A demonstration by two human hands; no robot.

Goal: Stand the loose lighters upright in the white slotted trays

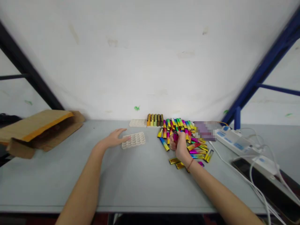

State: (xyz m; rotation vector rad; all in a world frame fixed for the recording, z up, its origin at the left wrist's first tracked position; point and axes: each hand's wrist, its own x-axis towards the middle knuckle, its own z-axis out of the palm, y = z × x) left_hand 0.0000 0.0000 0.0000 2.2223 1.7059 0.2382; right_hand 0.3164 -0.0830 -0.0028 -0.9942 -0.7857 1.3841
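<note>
Left hand (112, 139) open, fingers stretched flat, fingertips (128, 138) apparently touching the end of a white moulded tray (137, 139) on a grey tabletop (53, 181). Right hand (181, 148) closed narrow around a magenta tube (175, 137), most of it hidden by the fingers. Beneath and around that fist spreads a loose heap of shiny rainbow tubes (198, 150), with gold strays (174, 161) on its near side.

Toward the back edge, a second white tray (137, 123) sits just beside a row of upright tubes (155, 120). A careless swing of the right wrist could scatter the heap, and any tubes knocked loose might roll. A reach across the back could topple the upright row.

Open tabletop lies before both hands, toward the front edge and left side. The right side is tighter: a power strip (232, 140), white cables (236, 170) and a dark flat slab (264, 184) crowd that edge, and the cables could snag a forearm. A cardboard box (44, 131) occupies the back left corner. Beyond the heap, a blurred patch (205, 131) cannot be made out.
</note>
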